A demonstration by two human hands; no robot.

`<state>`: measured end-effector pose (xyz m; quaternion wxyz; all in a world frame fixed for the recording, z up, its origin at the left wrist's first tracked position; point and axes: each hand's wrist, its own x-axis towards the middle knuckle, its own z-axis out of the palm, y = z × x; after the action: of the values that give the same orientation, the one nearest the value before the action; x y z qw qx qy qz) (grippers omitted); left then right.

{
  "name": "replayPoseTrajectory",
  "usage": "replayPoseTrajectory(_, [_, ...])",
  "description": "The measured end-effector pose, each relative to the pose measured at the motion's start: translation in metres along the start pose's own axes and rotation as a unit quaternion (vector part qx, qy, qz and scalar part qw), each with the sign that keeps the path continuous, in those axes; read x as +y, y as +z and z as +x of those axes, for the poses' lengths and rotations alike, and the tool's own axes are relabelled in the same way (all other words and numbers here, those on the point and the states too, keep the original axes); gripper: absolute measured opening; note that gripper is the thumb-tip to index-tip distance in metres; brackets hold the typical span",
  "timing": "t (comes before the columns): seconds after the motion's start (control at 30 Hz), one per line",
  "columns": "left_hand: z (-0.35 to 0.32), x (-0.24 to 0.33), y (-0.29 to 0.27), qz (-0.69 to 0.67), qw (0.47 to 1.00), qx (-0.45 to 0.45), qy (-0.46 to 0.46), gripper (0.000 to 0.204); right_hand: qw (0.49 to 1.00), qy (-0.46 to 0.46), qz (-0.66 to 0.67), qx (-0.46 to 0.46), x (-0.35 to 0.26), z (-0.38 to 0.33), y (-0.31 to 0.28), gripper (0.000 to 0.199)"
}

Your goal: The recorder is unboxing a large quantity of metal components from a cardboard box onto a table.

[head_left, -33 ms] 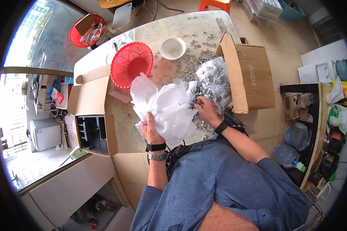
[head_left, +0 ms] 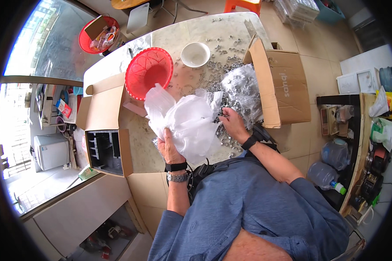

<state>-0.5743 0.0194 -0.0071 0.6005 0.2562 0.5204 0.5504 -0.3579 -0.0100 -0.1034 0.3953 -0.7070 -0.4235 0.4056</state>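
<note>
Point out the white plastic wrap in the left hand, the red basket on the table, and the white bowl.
White plastic wrap (head_left: 189, 124): head view, middle of its crumpled spread.
Red basket (head_left: 150, 74): head view, on its inside.
White bowl (head_left: 195, 55): head view, on its inside.

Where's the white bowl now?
On the table, upper centre of the head view, the white bowl sits between the red basket and the metal pieces.

Blue shirt (head_left: 248, 195), black wristbands (head_left: 176, 167), silver watch (head_left: 177, 177)
</note>
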Motion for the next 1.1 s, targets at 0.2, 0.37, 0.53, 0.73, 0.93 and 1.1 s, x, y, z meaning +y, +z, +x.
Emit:
replayPoseTrajectory(0.2, [-0.002, 0.012, -0.014, 0.016, 0.991, 0.1, 0.081, 0.034, 0.967, -0.147, -0.202, 0.051, 0.001, 0.027, 0.014, 0.05])
replayPoseTrajectory(0.37, [-0.005, 0.022, -0.019, 0.013, 0.987, 0.14, 0.084, 0.036, 0.966, -0.093, -0.239, -0.015, -0.012, 0.036, 0.022, 0.046])
replayPoseTrajectory(0.53, [0.0, 0.015, -0.026, 0.035, 0.982, 0.164, 0.084, 0.039, 0.974, -0.053, -0.221, 0.002, 0.0, 0.037, 0.025, 0.029])
replayPoseTrajectory(0.73, [0.003, 0.019, -0.027, -0.004, 0.986, 0.152, 0.067, 0.039, 0.977, -0.09, -0.19, 0.024, 0.006, 0.033, 0.031, 0.013])
replayPoseTrajectory(0.93, [0.004, 0.015, -0.029, 0.003, 0.987, 0.146, 0.07, 0.04, 0.975, -0.125, -0.173, 0.054, -0.006, 0.029, 0.028, 0.023])
replayPoseTrajectory(1.1, [0.004, 0.014, -0.035, -0.009, 0.99, 0.126, 0.065, 0.038, 0.956, -0.106, -0.272, 0.023, -0.013, 0.032, 0.03, 0.033])
